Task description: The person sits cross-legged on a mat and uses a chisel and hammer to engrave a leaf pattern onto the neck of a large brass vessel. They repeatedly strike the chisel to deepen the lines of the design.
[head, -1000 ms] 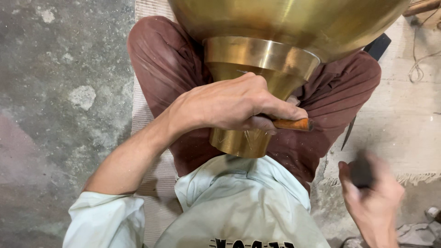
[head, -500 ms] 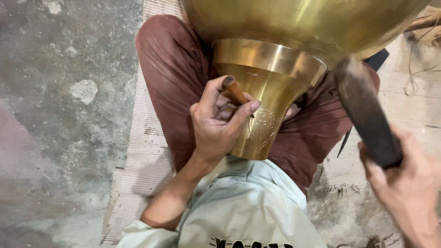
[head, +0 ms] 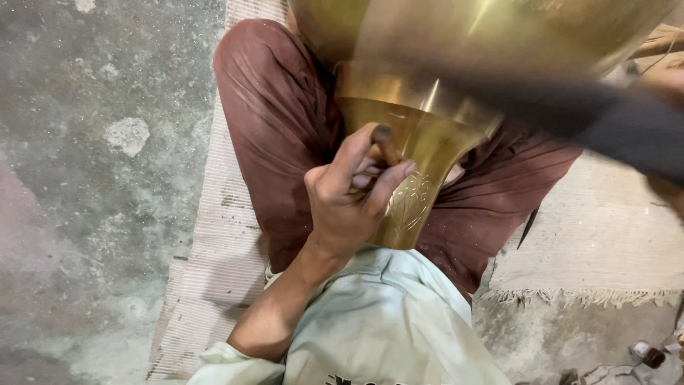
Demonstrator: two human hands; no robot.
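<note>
Fingers (head: 388, 182) of the left hand (head: 349, 203) pinch a short brown-headed metal punch (head: 385, 145), its tip set against the flared foot of a large polished brass vessel (head: 427, 135) lying across the person's lap in dark red trousers (head: 278, 128). A leaf-like pattern (head: 412, 203) is cut into the foot. The right hand (head: 666, 93) is a blur at the frame's edge, its grip impossible to tell, beside a blurred dark bar-shaped tool (head: 613, 125). Beneath lies a pale woven mat (head: 214, 257) on a grey concrete floor (head: 92, 178).

You sit on a pale ribbed mat (head: 214, 264) laid over a rough, blotchy grey concrete floor (head: 92, 157), with a fringed cream rug (head: 598, 249) spread to your right under dim, warm light.
</note>
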